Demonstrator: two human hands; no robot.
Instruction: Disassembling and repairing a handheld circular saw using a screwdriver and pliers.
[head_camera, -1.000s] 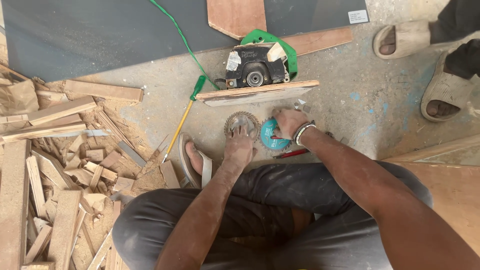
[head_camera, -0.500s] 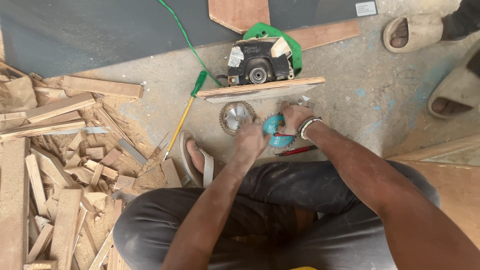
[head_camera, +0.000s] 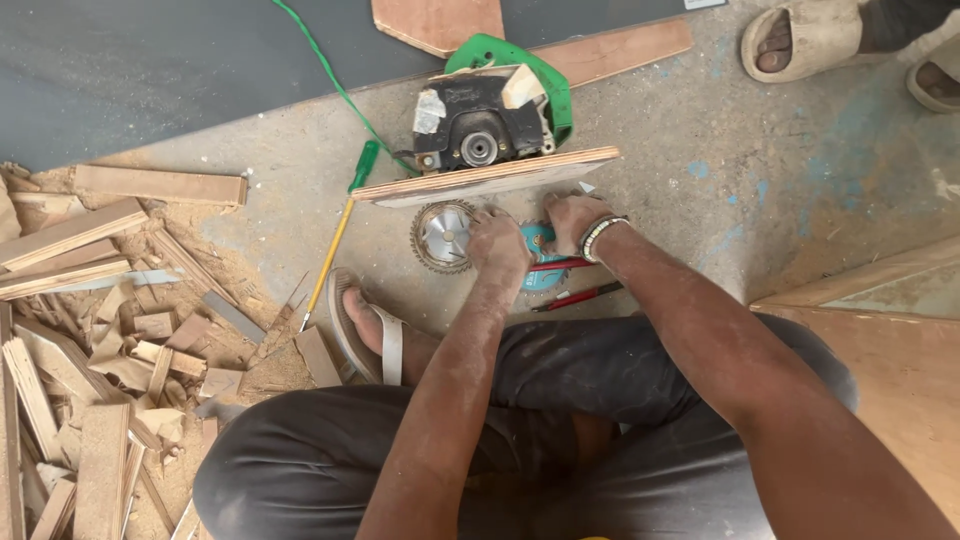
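Farthest left of the hands, a heap of wood offcuts (head_camera: 90, 330) lies on the concrete floor (head_camera: 720, 180) in loose sawdust: thin, splintery strips and blocks, light and dry by the look of them. Nearer, a long screwdriver (head_camera: 335, 240) with a green handle and yellow shaft lies slantwise, well clear of either grip.

Just left of the left hand (head_camera: 497, 243) lies a toothed circular saw blade (head_camera: 444, 235) — flat on the floor, a thin steel disc with a shiny centre and a dusty, rust-toned rim. I judge it stiff, fairly light and sharp all round the edge; it is safest taken by the flat faces or through the centre hole, never by the teeth. The left hand's fingers are curled down beside it, and I cannot tell whether this grip closes on anything.

Between the two hands sits a teal blade (head_camera: 537, 262), mostly covered (only a curved part shows). The right hand (head_camera: 572, 215), a banded bracelet at the wrist, presses its fingertips down just above it, at the lower edge of the plywood base; its grip looks loose, not clamped on anything I can make out. Red-handled pliers (head_camera: 575, 280) lie just below, touching the teal disc.

Above both hands, a circular saw (head_camera: 485, 125) — black motor housing, green guard — is fixed to a plywood base (head_camera: 490, 178) tipped on edge. Heavy and awkward, likely.
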